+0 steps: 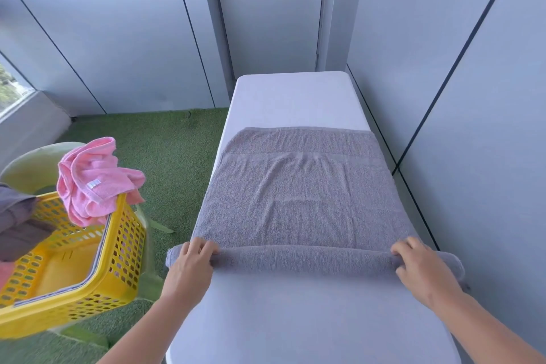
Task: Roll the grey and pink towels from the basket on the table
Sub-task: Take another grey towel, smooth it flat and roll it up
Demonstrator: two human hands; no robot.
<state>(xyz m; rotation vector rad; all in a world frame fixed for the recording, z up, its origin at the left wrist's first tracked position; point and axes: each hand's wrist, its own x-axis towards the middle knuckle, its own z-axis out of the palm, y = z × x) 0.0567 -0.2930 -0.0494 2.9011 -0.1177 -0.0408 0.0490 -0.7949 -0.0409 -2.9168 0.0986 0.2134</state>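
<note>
Both hands curl their fingers over the rolled near edge of one grey towel (pixel 295 201), the left hand (pixel 192 263) gripping the roll's left end and the right hand (pixel 422 269) its right end. Beyond the hands stretches one white table (pixel 295 97), with the towel's unrolled part lying flat on it. Left of the left hand sits one yellow basket (pixel 118 245), with one pink towel (pixel 91 183) draped over its far rim. A darker cloth (pixel 14 216) inside the basket is cut off by the frame's edge.

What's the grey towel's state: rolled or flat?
Partly rolled: a roll at its near edge held by the left hand and right hand; the rest of the grey towel lies flat on the table.
</note>
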